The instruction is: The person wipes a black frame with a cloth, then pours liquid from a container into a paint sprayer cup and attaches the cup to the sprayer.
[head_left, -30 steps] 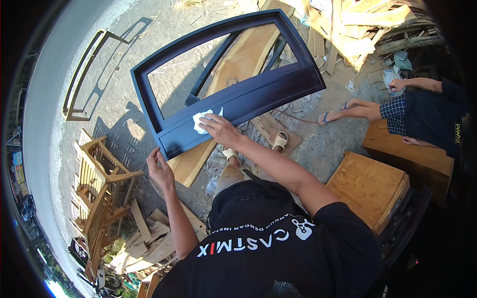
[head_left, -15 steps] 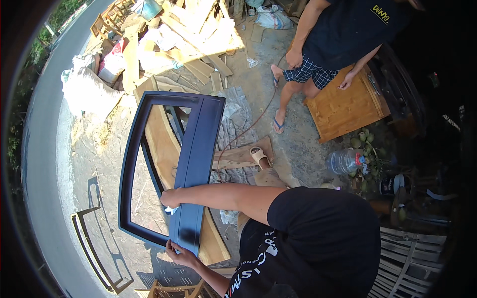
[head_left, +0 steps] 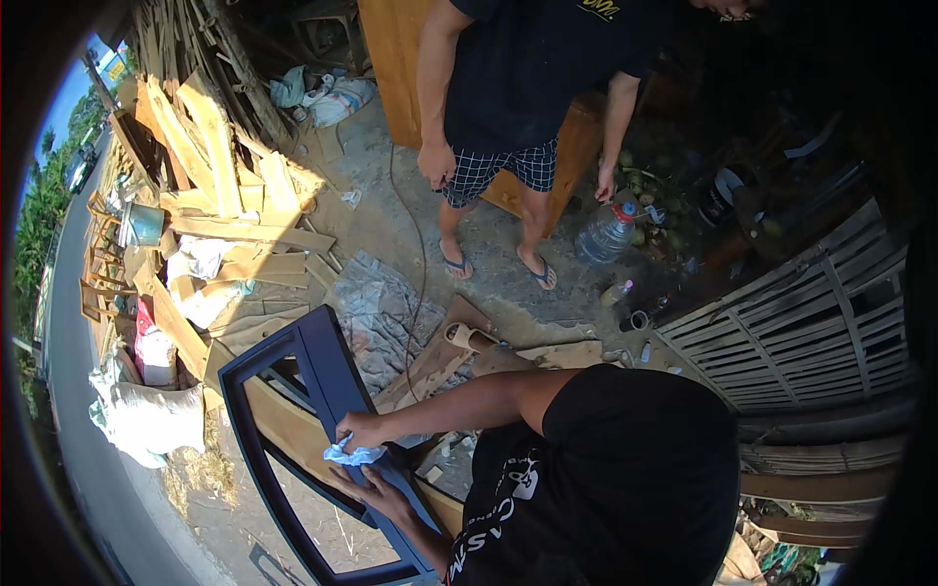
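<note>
Head: crumpled cloth (head_left: 354, 455), smooth frame (head_left: 332, 369)

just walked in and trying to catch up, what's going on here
A person's right hand holds a crumpled white cloth against the broad side of a dark frame. The left hand rests on the frame close to the cloth; whether it touches the cloth is hard to tell. A long wooden plank shows beneath the frame. Another person in a dark shirt and checked shorts stands nearby, beside a large clear bottle, with no hand on the frame.
</note>
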`<state>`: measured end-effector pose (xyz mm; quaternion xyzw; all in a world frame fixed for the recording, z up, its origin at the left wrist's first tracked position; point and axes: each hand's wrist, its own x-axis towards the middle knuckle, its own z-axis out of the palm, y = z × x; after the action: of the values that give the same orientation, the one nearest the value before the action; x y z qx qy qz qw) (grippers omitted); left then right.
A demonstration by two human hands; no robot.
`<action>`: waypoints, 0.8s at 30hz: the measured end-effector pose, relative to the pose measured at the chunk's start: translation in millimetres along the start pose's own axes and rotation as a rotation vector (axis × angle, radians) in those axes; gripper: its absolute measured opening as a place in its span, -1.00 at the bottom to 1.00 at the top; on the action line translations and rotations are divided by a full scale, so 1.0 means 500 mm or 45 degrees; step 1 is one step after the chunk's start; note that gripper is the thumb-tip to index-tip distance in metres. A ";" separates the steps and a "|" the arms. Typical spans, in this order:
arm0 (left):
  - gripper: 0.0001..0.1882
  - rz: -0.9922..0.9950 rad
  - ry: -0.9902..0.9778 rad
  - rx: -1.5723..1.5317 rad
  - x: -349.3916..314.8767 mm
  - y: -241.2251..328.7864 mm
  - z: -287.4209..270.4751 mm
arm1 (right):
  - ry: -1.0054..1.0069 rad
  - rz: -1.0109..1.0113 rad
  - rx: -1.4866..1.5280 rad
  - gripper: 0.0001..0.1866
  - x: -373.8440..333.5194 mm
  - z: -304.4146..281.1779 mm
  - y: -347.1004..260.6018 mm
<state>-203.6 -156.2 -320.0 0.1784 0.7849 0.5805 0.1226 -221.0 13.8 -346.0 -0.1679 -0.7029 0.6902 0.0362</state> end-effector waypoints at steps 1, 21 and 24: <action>-0.30 -0.027 -0.047 -0.081 0.020 -0.024 0.009 | 0.015 0.044 0.206 -0.70 -0.016 0.027 -0.018; -0.63 -0.120 -0.454 1.125 0.028 -0.363 -0.271 | 0.405 0.258 -0.348 -0.63 -0.333 -0.423 0.177; -0.64 -0.134 -0.487 1.093 0.035 -0.368 -0.259 | 0.597 0.272 -0.389 -0.66 -0.401 -0.468 0.259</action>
<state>-296.3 -309.4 -457.4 0.2766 0.9253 0.1532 0.2095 58.2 179.4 -426.5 -0.3992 -0.7495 0.5188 0.0989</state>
